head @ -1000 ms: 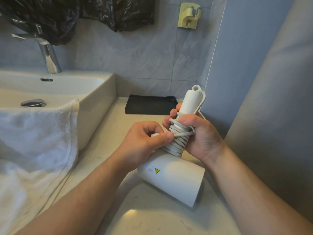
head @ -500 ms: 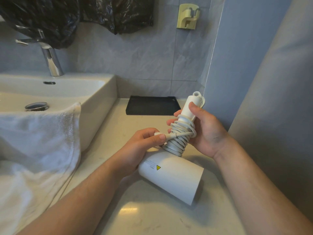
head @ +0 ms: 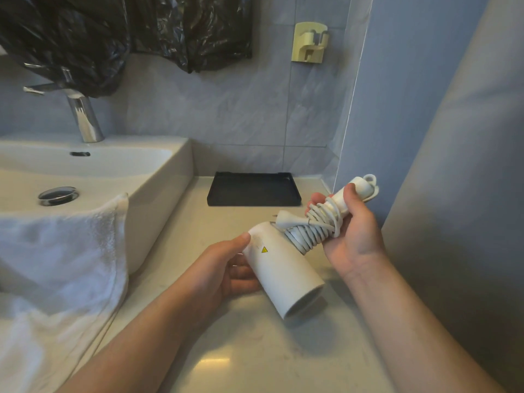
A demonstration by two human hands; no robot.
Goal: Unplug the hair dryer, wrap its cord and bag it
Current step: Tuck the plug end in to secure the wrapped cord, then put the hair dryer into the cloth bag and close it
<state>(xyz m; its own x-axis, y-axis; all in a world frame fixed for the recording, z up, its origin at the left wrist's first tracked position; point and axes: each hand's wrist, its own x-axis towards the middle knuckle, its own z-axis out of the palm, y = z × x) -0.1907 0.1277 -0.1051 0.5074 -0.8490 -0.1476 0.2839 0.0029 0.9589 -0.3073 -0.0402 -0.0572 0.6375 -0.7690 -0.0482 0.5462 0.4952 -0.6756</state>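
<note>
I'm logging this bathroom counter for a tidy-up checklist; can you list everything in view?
white cylindrical hair dryer: one, white, held at centre
white cord: one, white, coiled round dryer's handle
white ceramic sink: one, white, left
chrome faucet: one, silver, behind sink
white terry towel: one, white, draped over sink's front
beige stone countertop: one, beige, right of sink
black rectangular tray: one, black, countertop, by back wall
black plastic bag: count unclear, black, above faucet
pale yellow wall holder: one, yellow, tiled wall
left hand: grips dryer's barrel
right hand: grips cord-wrapped handle
</note>
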